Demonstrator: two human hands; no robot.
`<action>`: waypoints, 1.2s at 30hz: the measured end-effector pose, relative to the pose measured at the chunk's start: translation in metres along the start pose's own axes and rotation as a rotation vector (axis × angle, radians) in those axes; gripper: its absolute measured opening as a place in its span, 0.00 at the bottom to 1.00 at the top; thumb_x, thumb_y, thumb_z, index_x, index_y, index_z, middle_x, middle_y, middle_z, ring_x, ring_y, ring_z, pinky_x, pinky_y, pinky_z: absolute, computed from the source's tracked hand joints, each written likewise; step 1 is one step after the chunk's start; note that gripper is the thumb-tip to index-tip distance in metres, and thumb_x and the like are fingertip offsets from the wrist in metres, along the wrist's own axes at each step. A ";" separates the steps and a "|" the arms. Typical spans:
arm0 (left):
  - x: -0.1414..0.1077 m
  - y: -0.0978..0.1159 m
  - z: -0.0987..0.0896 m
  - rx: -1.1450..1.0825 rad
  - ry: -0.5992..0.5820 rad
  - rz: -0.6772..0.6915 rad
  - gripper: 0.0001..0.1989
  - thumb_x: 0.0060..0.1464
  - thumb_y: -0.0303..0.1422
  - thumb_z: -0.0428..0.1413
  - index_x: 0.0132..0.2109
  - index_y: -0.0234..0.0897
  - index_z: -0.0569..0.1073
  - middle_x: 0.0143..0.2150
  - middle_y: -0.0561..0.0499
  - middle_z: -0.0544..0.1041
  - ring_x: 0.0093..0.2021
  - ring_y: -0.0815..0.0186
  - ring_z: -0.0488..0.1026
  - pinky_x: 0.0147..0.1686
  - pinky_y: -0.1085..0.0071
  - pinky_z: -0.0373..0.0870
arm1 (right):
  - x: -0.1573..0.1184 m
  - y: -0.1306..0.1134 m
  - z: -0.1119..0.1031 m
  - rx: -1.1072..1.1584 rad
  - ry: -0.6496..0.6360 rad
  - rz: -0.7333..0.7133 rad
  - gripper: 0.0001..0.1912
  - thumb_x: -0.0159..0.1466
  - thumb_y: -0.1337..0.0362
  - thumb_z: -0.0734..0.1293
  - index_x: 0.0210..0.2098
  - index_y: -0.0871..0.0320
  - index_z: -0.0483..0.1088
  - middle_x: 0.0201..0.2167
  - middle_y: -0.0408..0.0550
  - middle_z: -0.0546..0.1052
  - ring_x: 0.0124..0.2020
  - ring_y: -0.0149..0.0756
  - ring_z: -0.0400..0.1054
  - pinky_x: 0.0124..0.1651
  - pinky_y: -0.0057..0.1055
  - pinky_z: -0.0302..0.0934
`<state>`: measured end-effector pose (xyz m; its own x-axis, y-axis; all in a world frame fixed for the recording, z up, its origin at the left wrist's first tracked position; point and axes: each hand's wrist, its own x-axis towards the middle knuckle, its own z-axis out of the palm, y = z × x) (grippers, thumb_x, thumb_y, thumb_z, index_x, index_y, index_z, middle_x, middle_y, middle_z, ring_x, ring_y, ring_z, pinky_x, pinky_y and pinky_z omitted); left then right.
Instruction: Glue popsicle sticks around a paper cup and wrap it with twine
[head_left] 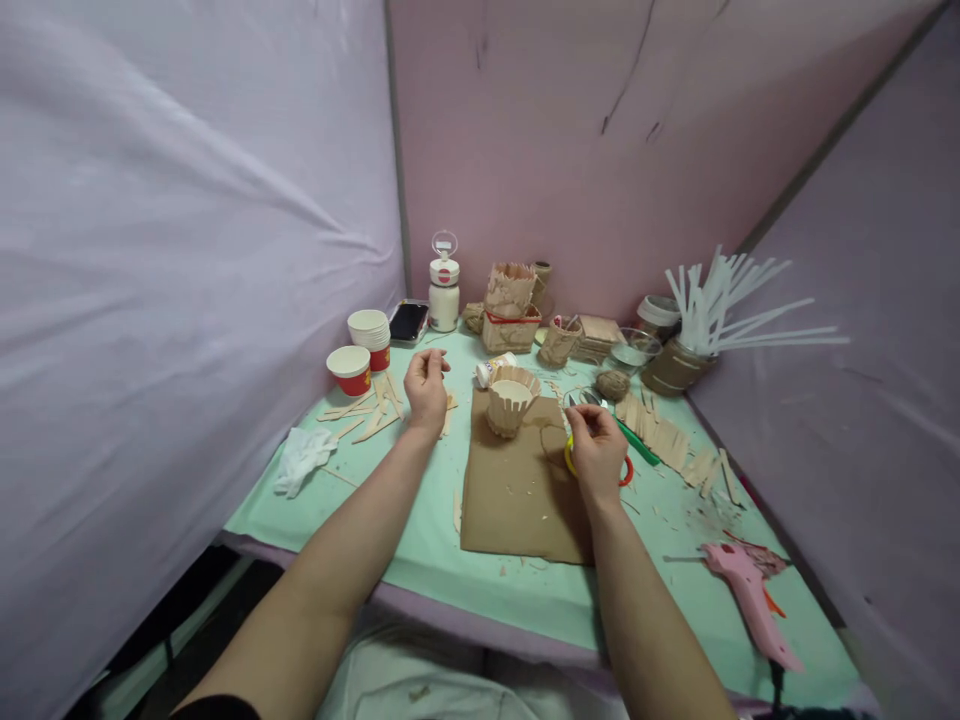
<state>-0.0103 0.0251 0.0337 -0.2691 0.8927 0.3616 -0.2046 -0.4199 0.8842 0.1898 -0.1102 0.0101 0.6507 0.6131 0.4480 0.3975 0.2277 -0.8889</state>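
Observation:
My left hand [427, 388] is raised left of the cardboard sheet [517, 500], its fingers curled and pinched together. Whatever may be between them is too small to make out. On the far part of the cardboard stands a cup covered with wooden sticks [511, 408], its rim uneven; neither hand touches it. Over the cardboard's right edge, my right hand [598, 445] has thumb and fingertips pressed together, and I cannot see what they hold. Beneath it, partly hidden, lie scissors with yellow and red handles [627, 470]. A green-handled tool [637, 441] lies just beyond.
Paper cups [349, 372] and loose wooden sticks [379, 412] are at left, near a crumpled tissue [304, 460]. A pink glue gun [754, 600] lies front right. Behind are a white bottle [444, 300], a twine ball [613, 384] and a jar of white glue sticks [675, 368].

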 end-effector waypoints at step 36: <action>-0.001 0.000 0.002 -0.112 -0.034 -0.161 0.08 0.64 0.38 0.51 0.40 0.38 0.68 0.22 0.59 0.66 0.24 0.70 0.64 0.29 0.73 0.62 | 0.003 0.010 -0.014 -0.300 0.230 -0.035 0.16 0.63 0.51 0.58 0.32 0.56 0.68 0.29 0.45 0.71 0.32 0.36 0.66 0.40 0.35 0.63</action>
<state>-0.0080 0.0247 0.0347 -0.1931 0.9538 0.2301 -0.3465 -0.2856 0.8935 0.2044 -0.1166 0.0040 0.7483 0.4150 0.5176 0.5716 -0.0074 -0.8205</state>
